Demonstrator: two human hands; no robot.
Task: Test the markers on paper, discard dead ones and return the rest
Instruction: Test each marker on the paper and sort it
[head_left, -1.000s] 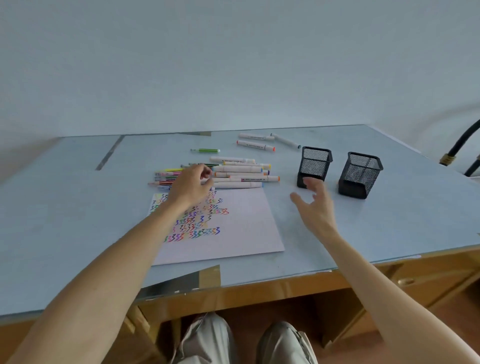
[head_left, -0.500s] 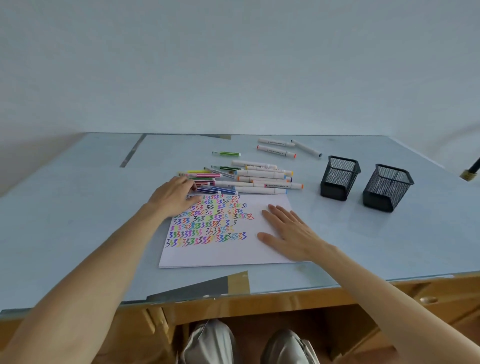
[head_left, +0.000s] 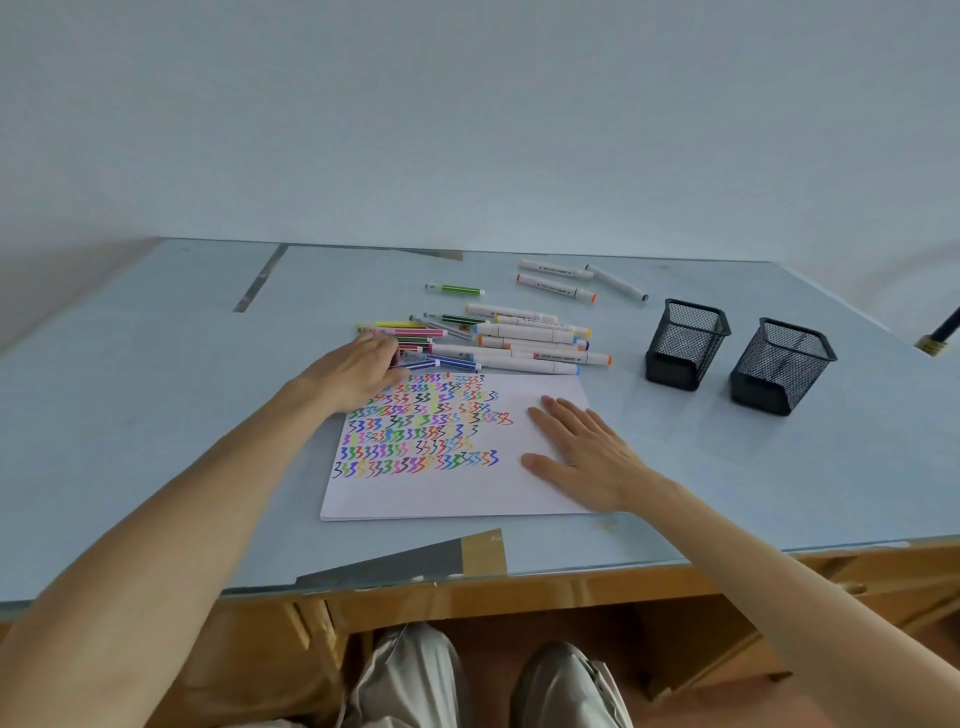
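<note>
We seem to be at a study or office desk (head_left: 156, 415): wooden, glass-topped, against a plain wall (head_left: 467, 114). Two mesh pen holders (head_left: 685, 343), markers (head_left: 519, 338) and paper (head_left: 467, 493) suggest it.

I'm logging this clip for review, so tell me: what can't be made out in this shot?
Head view:
- Whether the left hand holds a marker: its fingertips are hidden among the marker pile.
- Print on the white markers: too small.
- Inside of both mesh cups: mesh and angle obscure it.
- Dark object at the right edge: cut off.
</note>
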